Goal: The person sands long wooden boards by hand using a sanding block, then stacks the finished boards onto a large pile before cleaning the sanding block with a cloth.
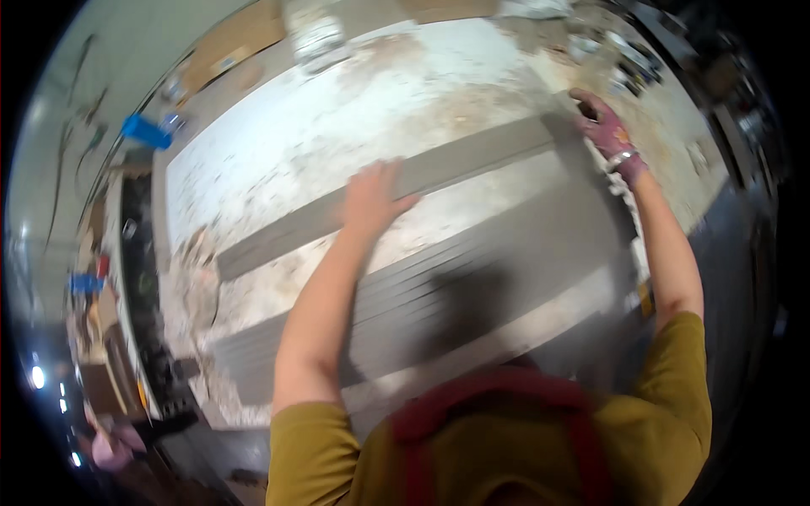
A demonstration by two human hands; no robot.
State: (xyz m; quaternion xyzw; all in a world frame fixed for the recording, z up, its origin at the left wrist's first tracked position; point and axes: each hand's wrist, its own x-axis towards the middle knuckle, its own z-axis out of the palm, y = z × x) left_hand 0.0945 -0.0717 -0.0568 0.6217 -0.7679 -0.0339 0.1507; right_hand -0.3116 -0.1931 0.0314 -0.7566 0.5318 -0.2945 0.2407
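A long flat grey strip [472,158] lies slantwise across the white, stained worktable [253,160]. My bare left hand [369,201] rests on its middle, fingers stretched out and thumb apart, slightly blurred. At the strip's far right end is my right hand [606,131], in a pink glove with bare fingertips. Its fingers curve with a gap to the thumb; whether they touch the strip I cannot tell. Nearer to me lie several similar grey strips [396,299], side by side, partly hidden by my left forearm and darkened by a shadow.
A blue cup-like container [146,131] is at the table's far left corner. Cardboard [232,46] and a whitish stack [316,38] line the far edge. Small dark items [634,69] clutter the far right corner. Another person [118,447] in pink is at the lower left.
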